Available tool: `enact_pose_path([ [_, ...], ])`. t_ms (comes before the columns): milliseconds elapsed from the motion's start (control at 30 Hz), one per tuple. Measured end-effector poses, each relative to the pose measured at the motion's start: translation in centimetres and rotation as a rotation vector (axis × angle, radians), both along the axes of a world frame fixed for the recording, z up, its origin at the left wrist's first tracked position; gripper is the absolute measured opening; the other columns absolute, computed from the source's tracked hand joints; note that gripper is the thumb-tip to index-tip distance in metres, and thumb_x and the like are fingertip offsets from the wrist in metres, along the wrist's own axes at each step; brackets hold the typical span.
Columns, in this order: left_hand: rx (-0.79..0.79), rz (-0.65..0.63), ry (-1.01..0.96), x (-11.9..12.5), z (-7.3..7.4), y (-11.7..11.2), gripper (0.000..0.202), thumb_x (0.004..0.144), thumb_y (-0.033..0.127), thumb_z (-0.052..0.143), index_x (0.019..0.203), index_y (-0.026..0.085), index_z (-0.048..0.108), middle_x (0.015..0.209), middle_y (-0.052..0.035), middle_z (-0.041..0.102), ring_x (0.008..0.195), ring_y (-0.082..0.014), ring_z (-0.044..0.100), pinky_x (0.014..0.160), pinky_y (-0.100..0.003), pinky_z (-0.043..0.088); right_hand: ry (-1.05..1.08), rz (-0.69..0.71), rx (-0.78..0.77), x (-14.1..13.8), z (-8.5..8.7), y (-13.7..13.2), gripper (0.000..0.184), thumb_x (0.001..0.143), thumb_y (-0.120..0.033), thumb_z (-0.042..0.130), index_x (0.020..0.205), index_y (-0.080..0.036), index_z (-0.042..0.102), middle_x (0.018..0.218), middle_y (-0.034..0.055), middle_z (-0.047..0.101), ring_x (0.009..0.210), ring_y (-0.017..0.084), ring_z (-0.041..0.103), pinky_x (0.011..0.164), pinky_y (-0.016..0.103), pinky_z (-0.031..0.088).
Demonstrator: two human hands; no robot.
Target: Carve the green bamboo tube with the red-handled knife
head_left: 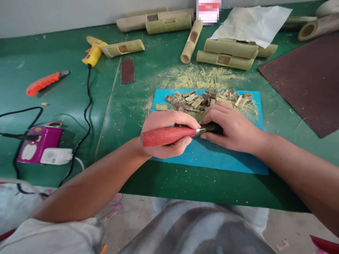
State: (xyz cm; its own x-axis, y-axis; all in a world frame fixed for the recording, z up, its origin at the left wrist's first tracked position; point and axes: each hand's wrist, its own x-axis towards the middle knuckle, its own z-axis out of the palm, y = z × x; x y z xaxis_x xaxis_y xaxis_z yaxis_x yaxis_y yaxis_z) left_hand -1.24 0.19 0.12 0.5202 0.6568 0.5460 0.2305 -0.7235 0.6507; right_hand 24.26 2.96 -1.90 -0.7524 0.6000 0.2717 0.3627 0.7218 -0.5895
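Note:
My left hand (pixel 165 119) is closed around the red wooden handle of a carving knife (pixel 168 136). Its short metal tip points right, at a dark green bamboo piece (pixel 214 128). That piece is gripped by my right hand (pixel 233 123), whose fingers and thumb cover most of it. Whether the tip cuts into the bamboo or only touches it I cannot tell. Beneath both hands lies a blue sheet (pixel 227 160). Just beyond them on the sheet is a pile of small bamboo chips (pixel 194 100) and shavings.
Several bamboo tubes with cut windows (pixel 225 60) lie at the back, some under white paper (pixel 254 23). Leftward are a yellow glue gun (pixel 94 53), an orange utility knife (pixel 43 83), and a purple power socket (pixel 39 144) with cables. A brown sheet (pixel 307 81) lies right.

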Motion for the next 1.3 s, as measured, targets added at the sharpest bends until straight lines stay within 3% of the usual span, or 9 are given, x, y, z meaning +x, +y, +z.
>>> enact_pose_path([
  [567,-0.016,-0.007,0.032,-0.09,0.23,0.07,0.019,0.09,0.021,0.066,0.106,0.029,0.073,0.099,-0.0029,0.085,0.088,-0.0202,0.083,0.08,-0.033,0.07,0.009,-0.029,0.003,-0.04,-0.37,-0.18,0.014,0.097,-0.035,0.07,0.101,-0.024,0.064,0.101,0.0091,0.07,0.094,0.028,0.061,0.085,0.043,0.046],
  [800,-0.01,0.026,0.049,-0.25,0.19,-0.11,0.015,0.091,0.02,0.066,0.103,0.022,0.073,0.099,-0.0054,0.085,0.089,-0.018,0.083,0.082,-0.028,0.068,0.004,-0.015,0.038,-0.01,-0.37,-0.13,0.016,0.099,-0.036,0.068,0.102,-0.021,0.064,0.102,0.0104,0.071,0.094,0.028,0.061,0.085,0.042,0.046],
  [967,0.024,-0.004,0.037,-0.13,0.47,-0.07,0.013,0.092,0.021,0.067,0.102,0.023,0.074,0.1,-0.0049,0.086,0.09,-0.0185,0.083,0.084,-0.029,0.069,-0.007,-0.016,0.044,0.03,-0.44,-0.12,0.017,0.099,-0.037,0.068,0.102,-0.021,0.063,0.102,0.0101,0.071,0.095,0.028,0.061,0.085,0.042,0.047],
  [1133,-0.063,0.034,0.095,0.13,0.64,-0.16,0.009,0.091,0.027,0.079,0.099,0.027,0.075,0.1,-0.0023,0.086,0.089,-0.0197,0.083,0.084,-0.032,0.069,-0.002,-0.007,0.073,-0.03,-0.52,-0.17,0.017,0.099,-0.035,0.067,0.103,-0.019,0.064,0.102,0.0109,0.071,0.093,0.027,0.062,0.085,0.042,0.046],
  [1300,-0.125,0.068,0.074,0.05,0.29,-0.26,0.018,0.087,0.028,0.085,0.099,0.023,0.073,0.103,-0.0042,0.086,0.089,-0.0191,0.083,0.079,-0.029,0.066,0.007,-0.005,0.092,-0.12,-0.5,-0.15,0.013,0.1,-0.033,0.064,0.102,-0.021,0.062,0.099,0.0087,0.07,0.091,0.026,0.06,0.083,0.04,0.045],
])
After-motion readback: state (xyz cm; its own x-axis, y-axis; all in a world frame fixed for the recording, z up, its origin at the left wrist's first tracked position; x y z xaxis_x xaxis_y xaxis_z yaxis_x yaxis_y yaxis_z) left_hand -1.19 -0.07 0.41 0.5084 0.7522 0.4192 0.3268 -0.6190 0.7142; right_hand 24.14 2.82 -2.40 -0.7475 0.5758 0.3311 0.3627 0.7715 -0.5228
